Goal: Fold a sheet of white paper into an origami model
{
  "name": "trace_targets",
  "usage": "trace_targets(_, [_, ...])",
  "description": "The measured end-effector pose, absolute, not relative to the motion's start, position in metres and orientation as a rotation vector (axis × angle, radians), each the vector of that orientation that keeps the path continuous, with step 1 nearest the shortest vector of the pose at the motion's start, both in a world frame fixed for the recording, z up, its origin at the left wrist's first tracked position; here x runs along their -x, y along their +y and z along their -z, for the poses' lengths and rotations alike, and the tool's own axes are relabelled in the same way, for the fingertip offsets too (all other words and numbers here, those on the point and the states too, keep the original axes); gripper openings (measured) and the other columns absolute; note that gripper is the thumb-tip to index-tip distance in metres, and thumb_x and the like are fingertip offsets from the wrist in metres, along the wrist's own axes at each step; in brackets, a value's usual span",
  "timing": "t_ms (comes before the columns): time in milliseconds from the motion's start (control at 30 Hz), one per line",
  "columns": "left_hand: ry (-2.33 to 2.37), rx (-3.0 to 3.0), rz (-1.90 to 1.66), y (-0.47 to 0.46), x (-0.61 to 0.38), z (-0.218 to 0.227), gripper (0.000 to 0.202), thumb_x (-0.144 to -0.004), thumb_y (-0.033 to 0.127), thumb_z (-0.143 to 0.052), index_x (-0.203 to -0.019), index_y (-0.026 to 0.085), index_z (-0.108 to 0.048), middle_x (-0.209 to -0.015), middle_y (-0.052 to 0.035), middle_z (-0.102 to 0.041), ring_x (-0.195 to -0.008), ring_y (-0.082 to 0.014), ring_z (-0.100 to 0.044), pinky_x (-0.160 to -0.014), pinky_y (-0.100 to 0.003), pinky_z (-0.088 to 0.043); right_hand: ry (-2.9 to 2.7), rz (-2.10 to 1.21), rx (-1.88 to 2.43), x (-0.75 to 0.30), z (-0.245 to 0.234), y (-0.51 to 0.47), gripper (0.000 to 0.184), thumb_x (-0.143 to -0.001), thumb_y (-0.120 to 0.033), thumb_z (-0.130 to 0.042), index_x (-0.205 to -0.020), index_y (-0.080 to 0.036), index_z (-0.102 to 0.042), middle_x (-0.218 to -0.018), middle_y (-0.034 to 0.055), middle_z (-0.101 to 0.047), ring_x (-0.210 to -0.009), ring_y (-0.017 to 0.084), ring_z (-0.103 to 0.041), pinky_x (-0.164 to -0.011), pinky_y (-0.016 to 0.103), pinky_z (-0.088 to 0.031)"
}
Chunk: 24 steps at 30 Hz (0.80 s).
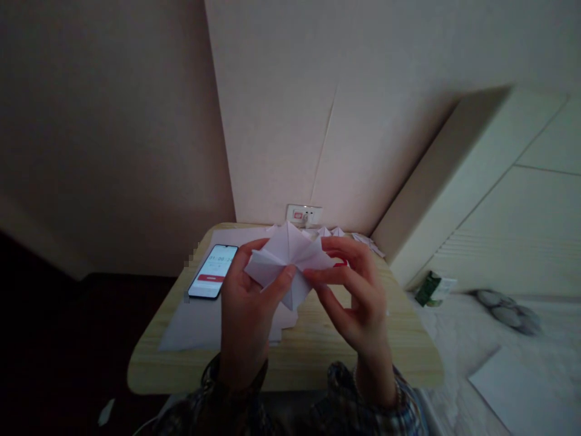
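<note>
A folded white paper piece (290,242), with several pointed flaps around a middle point, is held up over the table. My left hand (254,297) grips its left side, the thumb pressed on the paper near its middle. On the right side, my right hand (356,284) pinches a flap between thumb and fingers. Behind the held paper, a small red thing (341,263) shows in part near my right fingers. A lit phone (212,272) lies just left of my left hand, on white paper sheets (195,324).
The wooden table (408,345) stands against the wall. More folded paper pieces (331,232) lie along its back edge, below a wall socket (304,214). At right, a bed holds a green and white box (433,288), a grey item (508,312) and a white sheet (521,387).
</note>
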<state>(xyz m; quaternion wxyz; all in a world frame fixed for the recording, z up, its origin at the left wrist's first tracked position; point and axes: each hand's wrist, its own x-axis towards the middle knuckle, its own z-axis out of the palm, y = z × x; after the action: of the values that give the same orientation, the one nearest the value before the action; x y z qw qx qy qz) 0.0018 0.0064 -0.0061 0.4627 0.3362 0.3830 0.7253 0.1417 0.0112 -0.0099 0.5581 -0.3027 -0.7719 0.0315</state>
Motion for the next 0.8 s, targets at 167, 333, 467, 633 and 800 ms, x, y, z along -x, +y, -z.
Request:
trace_targets(167, [0.948, -0.777, -1.742, 0.003, -0.001, 0.0, 0.041, -0.062, 0.02, -0.09, -0.097, 0.019, -0.067, -0.077, 0.0028, -0.076, -0.062, -0.0129, -0.07, -0.056, -0.019, -0.055, -1.786, -0.159, 0.687, -0.143, 0.008, 0.01, 0.029, -0.085, -0.005, -0.063, -0.099, -0.029, -0.071, -0.129, 0.0038, -0.061, -0.115, 0.024, -0.061, -0.089, 0.04, -0.056])
trace_targets(333, [0.92, -0.78, -1.763, -0.002, 0.0, -0.007, 0.042, -0.061, 0.02, -0.09, -0.096, 0.02, -0.069, -0.076, 0.0026, -0.076, -0.061, -0.0133, -0.07, -0.056, -0.019, -0.055, -1.743, -0.156, 0.674, -0.146, 0.002, 0.004, 0.027, -0.085, -0.006, -0.066, -0.097, -0.03, -0.073, -0.127, 0.001, -0.063, -0.111, 0.022, -0.062, -0.089, 0.04, -0.056])
trace_targets(467, [0.942, -0.794, -1.727, -0.002, -0.001, -0.006, 0.04, -0.06, 0.019, -0.09, -0.095, 0.021, -0.069, -0.077, 0.0032, -0.077, -0.062, -0.0132, -0.071, -0.056, -0.019, -0.056, -1.719, -0.184, 0.694, -0.144, 0.002, 0.003, 0.028, -0.088, -0.008, -0.064, -0.101, -0.031, -0.074, -0.13, 0.0009, -0.065, -0.113, 0.021, -0.062, -0.092, 0.04, -0.056])
trace_targets(633, [0.952, -0.842, -1.686, -0.001, -0.003, -0.001, 0.041, -0.062, 0.018, -0.088, -0.098, 0.022, -0.068, -0.078, 0.0031, -0.076, -0.062, -0.0128, -0.068, -0.055, -0.019, -0.054, -1.712, -0.204, 0.678, -0.141, 0.008, 0.005, 0.031, -0.091, -0.009, -0.06, -0.104, -0.031, -0.076, -0.133, 0.0013, -0.066, -0.12, 0.023, -0.061, -0.096, 0.042, -0.056])
trace_targets(800, [0.941, -0.814, -1.657, -0.002, -0.003, -0.002, 0.038, -0.06, 0.019, -0.087, -0.093, 0.02, -0.069, -0.074, 0.002, -0.074, -0.06, -0.0141, -0.066, -0.053, -0.021, -0.053, -1.687, -0.221, 0.678, -0.144, 0.009, 0.008, 0.029, -0.089, -0.01, -0.062, -0.096, -0.033, -0.078, -0.123, 0.0016, -0.068, -0.108, 0.023, -0.065, -0.087, 0.041, -0.059])
